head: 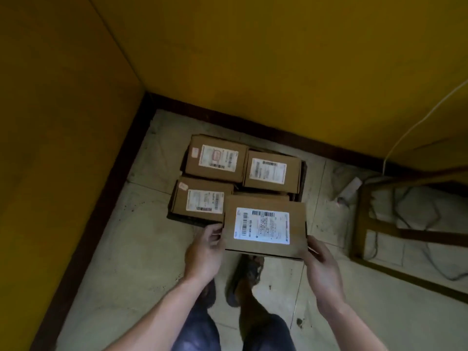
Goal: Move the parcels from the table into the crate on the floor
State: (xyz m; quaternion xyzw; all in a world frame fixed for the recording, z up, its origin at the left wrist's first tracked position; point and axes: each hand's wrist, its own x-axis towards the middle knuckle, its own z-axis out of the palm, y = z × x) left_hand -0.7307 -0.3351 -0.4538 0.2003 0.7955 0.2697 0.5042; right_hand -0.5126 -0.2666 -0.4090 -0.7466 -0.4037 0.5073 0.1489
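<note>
White cable (415,125) hangs against yellow wall (253,51) above tiled floor (126,262).

A brown cardboard parcel (264,225) with a white label was held flat, label up, by the left hand (202,252) and right hand (321,269), above the near right of a dark, low crate (303,177) on the floor. Three similar parcels were laid flat inside, labels up: a back-left parcel (215,158), a back-right parcel (272,171) and a front-left parcel (200,200).

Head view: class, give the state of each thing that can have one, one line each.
Held parcel: label up, held in both hands.
Left hand: grips that parcel's left edge.
Right hand: grips its right edge.
Crate: on floor, holding parcels.
Far-left parcel: flat, label up.
Far-right parcel: flat, label up.
Near-left parcel: flat, label up.
</note>
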